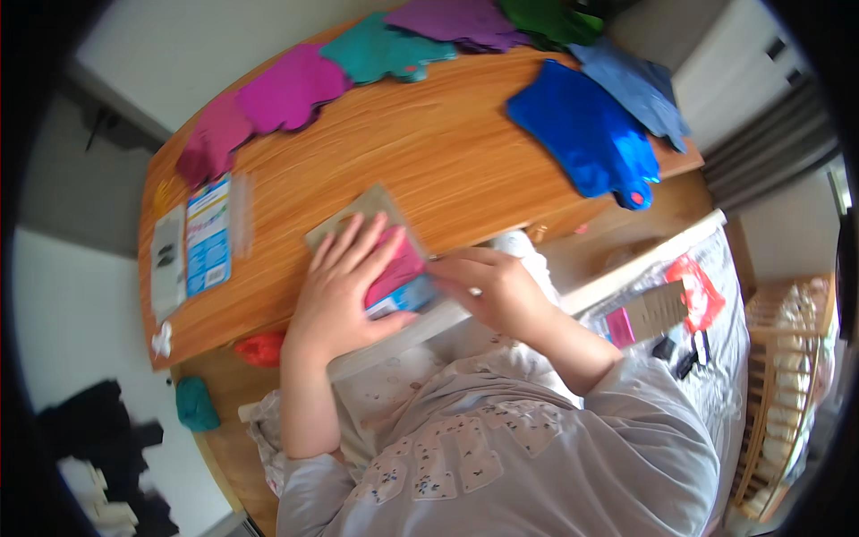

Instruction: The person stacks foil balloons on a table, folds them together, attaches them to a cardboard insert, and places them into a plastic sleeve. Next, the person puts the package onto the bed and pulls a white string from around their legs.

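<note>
My left hand lies flat with its fingers spread, pressing on a folded pink piece and a grey-brown cardboard sheet at the table's near edge. A blue-and-white printed part shows below the pink piece, partly under my thumb. At the right edge of this stack, my right hand is closed, fingertips pinched together; what they grip, if anything, is too small and blurred to make out.
Flat shiny pieces in pink, magenta, teal, purple, green and blue ring the wooden table. Printed packaging lies left. Right of me, a bed holds a cardboard piece and a red bag.
</note>
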The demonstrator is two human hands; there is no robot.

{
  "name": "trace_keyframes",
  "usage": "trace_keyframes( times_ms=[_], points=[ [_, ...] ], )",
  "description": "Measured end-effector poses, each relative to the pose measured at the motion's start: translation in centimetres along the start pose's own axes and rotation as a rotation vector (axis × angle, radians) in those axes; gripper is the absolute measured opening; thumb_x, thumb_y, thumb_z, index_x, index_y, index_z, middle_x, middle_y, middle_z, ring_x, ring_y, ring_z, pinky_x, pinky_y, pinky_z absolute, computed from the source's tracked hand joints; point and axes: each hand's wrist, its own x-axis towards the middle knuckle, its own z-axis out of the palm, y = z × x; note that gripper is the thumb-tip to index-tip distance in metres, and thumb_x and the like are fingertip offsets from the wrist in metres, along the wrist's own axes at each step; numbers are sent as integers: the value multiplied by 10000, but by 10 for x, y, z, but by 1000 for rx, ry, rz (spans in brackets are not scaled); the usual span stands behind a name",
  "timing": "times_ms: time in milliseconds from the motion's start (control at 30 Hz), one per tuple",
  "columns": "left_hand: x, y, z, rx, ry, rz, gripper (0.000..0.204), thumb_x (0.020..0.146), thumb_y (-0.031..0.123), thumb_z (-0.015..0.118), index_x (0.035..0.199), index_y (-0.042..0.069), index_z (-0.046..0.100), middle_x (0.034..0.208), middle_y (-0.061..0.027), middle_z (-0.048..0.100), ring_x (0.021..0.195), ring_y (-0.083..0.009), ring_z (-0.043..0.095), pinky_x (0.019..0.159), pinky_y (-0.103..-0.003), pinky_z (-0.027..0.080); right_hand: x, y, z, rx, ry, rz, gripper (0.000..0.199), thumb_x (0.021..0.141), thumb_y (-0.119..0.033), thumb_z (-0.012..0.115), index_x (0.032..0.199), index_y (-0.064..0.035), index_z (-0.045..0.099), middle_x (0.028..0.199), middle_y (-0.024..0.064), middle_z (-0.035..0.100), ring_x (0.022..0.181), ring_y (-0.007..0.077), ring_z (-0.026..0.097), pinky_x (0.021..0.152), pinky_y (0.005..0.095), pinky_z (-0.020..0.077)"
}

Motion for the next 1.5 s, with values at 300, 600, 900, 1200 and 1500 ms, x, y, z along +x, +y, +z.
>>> trace_keyframes(
  times_ms=[300,600,900,1200,1500],
  points=[
    [9,-5,8,68,-61,90,956,715,390,770,1531,61,395,1593,-203,350,1492,-413,275,1210,-538,202,-5,8,-2,368,-84,233,303,830,-73,668,1100,-4,550,850,198,678,807,395,676,709,440,535],
    [-3,-12,10,76,-55,97,929,745,431,708,1538,69,387,1609,-184,336,1511,-398,244,1216,-553,174,-10,11,22,585,-2,224,379,819,-60,659,1142,12,475,828,199,676,794,370,681,695,430,530],
    [-6,-11,9,86,-82,144,948,766,513,668,1542,53,376,1617,-184,323,1518,-394,232,1215,-574,151,-6,20,21,576,-74,117,502,827,-83,689,1252,-24,427,826,168,669,797,340,683,664,426,516],
    [-9,-14,11,94,-41,145,975,781,547,660,1553,38,350,1622,-186,312,1518,-387,237,1220,-557,150,-148,99,-68,-103,538,63,226,809,2,743,1007,-97,695,964,85,683,870,244,679,737,369,544],
    [-8,-15,11,81,-13,157,914,860,601,597,1554,57,355,1619,-168,326,1518,-365,248,1226,-552,158,-381,199,-143,-1016,424,1103,556,683,-288,839,1168,-110,636,1307,124,528,1284,338,468,1011,464,427]
  ],
)
